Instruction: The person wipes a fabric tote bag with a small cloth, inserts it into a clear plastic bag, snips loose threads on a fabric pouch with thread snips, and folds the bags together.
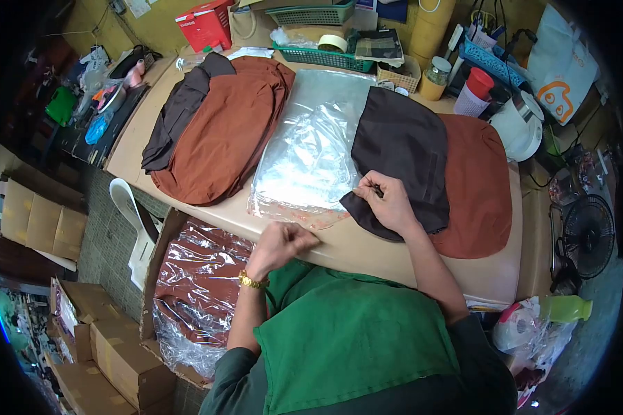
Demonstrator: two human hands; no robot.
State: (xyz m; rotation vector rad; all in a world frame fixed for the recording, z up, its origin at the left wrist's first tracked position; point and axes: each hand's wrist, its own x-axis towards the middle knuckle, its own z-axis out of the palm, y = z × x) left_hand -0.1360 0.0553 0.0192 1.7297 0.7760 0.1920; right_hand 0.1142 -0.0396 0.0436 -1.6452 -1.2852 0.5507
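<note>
On table [353, 252] | two fabric pieces [403, 138] | right fingers [383, 182] pinch one | left fingers [284, 232] curled closed

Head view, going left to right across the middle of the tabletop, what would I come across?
Rust-and-dark cloth bundle, clear plastic, dark cloth, plain rust cloth.

A mustard-yellow wall [156, 31] stood behind the long table [374, 259], whose top was covered in smooth tan sheeting. A yellow column [432, 33] rose at the table's far edge. To the left lay a grey, tile-patterned floor [98, 207], with a low, dark stand [78, 146] beyond. A bluish strip of light [2, 323] glowed at the lower left.
</note>
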